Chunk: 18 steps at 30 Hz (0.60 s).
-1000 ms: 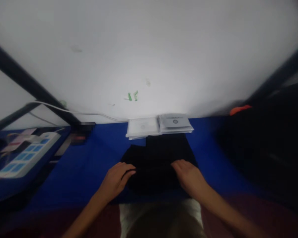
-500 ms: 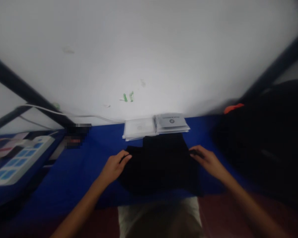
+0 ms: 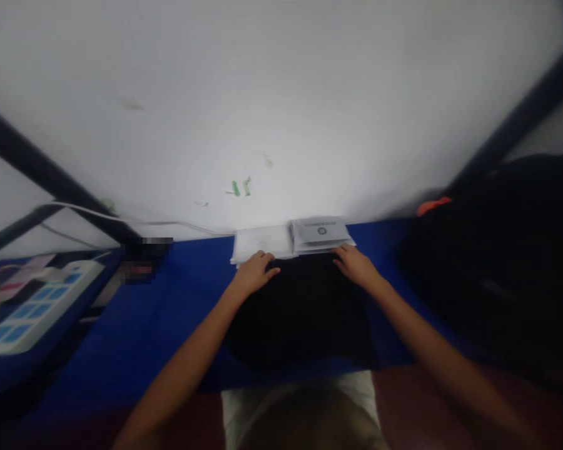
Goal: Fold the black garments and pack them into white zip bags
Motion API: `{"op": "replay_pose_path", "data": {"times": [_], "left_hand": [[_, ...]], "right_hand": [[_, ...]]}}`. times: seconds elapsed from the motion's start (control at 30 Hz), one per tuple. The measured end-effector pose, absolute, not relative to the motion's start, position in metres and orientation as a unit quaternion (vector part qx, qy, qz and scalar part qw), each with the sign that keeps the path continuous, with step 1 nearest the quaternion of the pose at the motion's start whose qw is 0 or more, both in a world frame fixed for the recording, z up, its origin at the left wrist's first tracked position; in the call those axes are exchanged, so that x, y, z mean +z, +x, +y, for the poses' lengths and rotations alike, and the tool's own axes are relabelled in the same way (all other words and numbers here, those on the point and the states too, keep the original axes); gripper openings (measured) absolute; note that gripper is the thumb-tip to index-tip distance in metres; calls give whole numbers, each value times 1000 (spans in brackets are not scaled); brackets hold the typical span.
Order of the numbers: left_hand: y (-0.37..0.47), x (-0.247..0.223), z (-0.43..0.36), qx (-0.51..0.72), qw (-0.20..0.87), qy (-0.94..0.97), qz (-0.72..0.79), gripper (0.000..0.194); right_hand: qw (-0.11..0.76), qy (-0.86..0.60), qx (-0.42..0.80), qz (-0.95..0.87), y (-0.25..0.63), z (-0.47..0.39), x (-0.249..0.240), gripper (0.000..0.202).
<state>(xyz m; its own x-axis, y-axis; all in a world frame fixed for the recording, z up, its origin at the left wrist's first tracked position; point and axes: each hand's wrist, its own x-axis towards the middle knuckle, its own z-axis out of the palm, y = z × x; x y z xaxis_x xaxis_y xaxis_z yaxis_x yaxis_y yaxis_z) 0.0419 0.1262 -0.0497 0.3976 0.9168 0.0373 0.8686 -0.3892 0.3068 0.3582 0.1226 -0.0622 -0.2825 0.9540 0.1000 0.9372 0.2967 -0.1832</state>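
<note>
A black cloth [image 3: 304,312] lies on the blue table cover in front of me. At its far left corner is my left hand [image 3: 256,272], thumb and fingers apart, touching the cloth edge. My right hand [image 3: 355,265] rests at the far right corner, its thumb and fingers also parted. Just beyond the cloth lie two stacks of flat packets, a white one [image 3: 261,240] on the left and a grey printed one [image 3: 321,231] on the right. My left fingertips overlap the white stack's near edge.
A power strip [image 3: 42,306] with blue sockets is at the left. A white cable [image 3: 159,222] runs along the wall [image 3: 281,94]. Dark frame bars slant at both sides. A large black pile [image 3: 497,262] with an orange item [image 3: 432,206] fills the right.
Both hands have moved away from me and inward, from the cloth's sides to its far corners. Their pinched fingers have opened. The cloth's far left part now lies under my left hand.
</note>
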Motion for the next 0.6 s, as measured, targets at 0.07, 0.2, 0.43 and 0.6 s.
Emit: {"op": "replay_pose_path", "data": {"times": [0.07, 0.2, 0.43, 0.6], "left_hand": [[45, -51, 130, 102, 129, 830, 533, 20], [41, -43, 124, 156, 138, 830, 517, 11], [30, -20, 65, 190, 225, 872, 390, 6], [17, -30, 29, 158, 246, 879, 377, 15]], "right_hand": [[98, -593, 41, -798, 356, 122, -62, 22], [168, -554, 45, -814, 362, 112, -50, 22], [185, -428, 132, -875, 383, 52, -16, 26], [80, -435, 161, -882, 377, 18, -25, 29]]}}
